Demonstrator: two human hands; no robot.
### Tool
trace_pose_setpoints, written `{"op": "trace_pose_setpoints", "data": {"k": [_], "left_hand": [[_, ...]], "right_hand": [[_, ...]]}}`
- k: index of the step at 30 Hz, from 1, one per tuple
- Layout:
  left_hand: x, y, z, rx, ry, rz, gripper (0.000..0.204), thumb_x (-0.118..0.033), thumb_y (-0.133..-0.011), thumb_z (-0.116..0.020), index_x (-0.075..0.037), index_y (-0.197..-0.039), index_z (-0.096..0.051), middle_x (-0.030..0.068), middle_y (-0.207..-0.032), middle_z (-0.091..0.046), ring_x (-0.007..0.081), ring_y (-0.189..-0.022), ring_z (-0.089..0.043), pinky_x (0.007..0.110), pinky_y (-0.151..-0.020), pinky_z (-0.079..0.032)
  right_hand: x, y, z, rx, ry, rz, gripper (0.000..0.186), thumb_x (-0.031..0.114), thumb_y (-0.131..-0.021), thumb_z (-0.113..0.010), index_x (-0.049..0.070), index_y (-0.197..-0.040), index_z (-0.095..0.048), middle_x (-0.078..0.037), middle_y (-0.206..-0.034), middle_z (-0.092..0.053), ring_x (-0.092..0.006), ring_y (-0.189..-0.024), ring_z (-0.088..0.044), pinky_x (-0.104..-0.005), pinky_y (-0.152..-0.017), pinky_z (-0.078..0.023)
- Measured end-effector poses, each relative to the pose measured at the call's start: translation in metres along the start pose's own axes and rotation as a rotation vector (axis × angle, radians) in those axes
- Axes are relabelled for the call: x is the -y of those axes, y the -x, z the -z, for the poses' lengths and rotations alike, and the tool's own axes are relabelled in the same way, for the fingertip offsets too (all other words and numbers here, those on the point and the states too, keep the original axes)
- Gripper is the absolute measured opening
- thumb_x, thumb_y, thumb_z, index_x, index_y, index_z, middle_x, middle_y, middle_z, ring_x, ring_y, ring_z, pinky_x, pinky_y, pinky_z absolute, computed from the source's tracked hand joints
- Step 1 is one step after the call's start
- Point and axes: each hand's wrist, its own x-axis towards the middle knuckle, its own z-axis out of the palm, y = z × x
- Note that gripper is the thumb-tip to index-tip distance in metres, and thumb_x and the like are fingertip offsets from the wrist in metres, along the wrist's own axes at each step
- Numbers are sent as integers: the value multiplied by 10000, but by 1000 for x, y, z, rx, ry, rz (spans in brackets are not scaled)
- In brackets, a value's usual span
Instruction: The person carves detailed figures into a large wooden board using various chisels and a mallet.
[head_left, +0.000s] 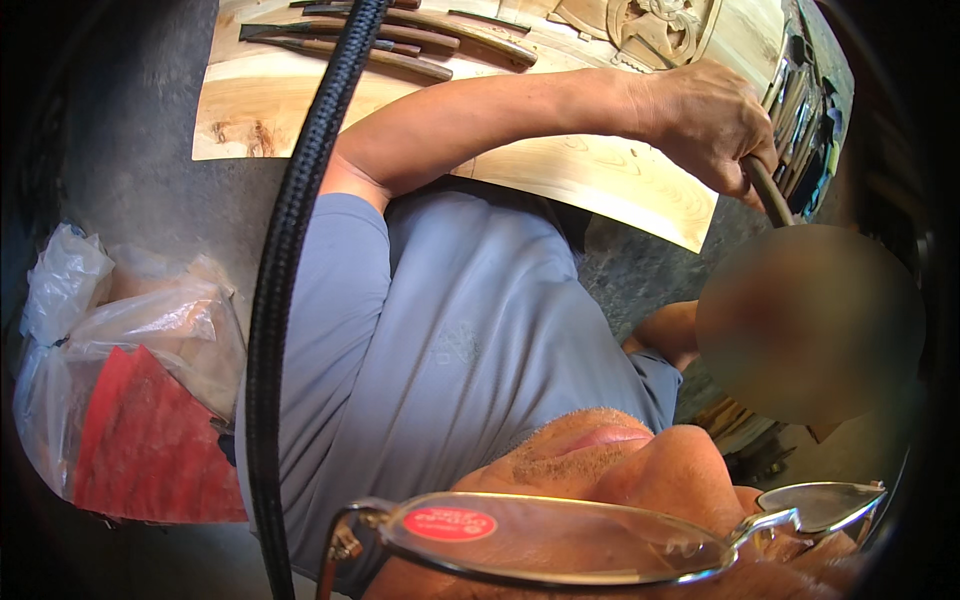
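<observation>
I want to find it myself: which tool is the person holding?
Find the pale wooden board across the top. At its right edge lies a row of tools, and the left hand is there. The tool has a round brown handle, and it alone is gripped in that fist.

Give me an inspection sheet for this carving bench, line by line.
Surface: pale wood panel on a dark bench.
Job's things: curved dark tool handle; carved relief at the panel's far end.
Clutter: chisels lying on the panel; plastic bags with a red sheet on the left.
Hands: left hand closed around the tool handle; right hand hidden.
Cables: black braided cord hanging across the view.
Surroundings: more tools at the right edge.
</observation>
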Motion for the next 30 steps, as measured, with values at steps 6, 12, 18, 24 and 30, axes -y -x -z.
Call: {"op": "trace_pose_setpoints", "data": {"k": [6,12,18,24,30], "left_hand": [[0,6,-5,19,22,-30,442,-407,-851,-801,-109,-590,-606,106,-543,-549,318,-529,-585,444,-520,-423],[7,0,-21,-269,-91,-120,496,-466,-929,-740,-137,-583,-604,79,-539,-546,313,-502,-574,428,-477,-395],[9,4,-14,-205,-7,-176,414,-394,-914,-775,-135,-621,-637,89,-547,-553,288,-506,-592,410,-489,-413],[18,-2,-14,-319,-104,-116,319,-432,-875,-756,-194,-667,-717,53,-549,-594,266,-533,-647,397,-495,-465],[19,-5,-33,-580,-188,-165,466,-464,-865,-791,-174,-569,-579,11,-564,-608,214,-517,-654,364,-445,-442]], "right_hand": [[32,-2,-6,-223,-233,-247,533,74,-773,-895,-133,-1162,-595,-207,-1000,-752,-246,-799,-762,-352,-771,-654],[15,0,-2,-187,-303,-343,482,25,-770,-872,-156,-1106,-577,-213,-995,-740,-230,-784,-745,-348,-736,-651],[25,-6,1,-196,-401,-426,577,-6,-757,-865,-181,-1182,-516,-258,-1048,-722,-267,-847,-765,-370,-809,-671],[21,-6,-5,-219,-444,-397,601,-16,-761,-851,-182,-1214,-493,-265,-1067,-706,-290,-877,-769,-394,-839,-680],[23,-9,-5,-232,-447,-384,497,-71,-776,-804,-199,-1162,-518,-251,-1004,-714,-263,-817,-742,-398,-816,-651]]}}
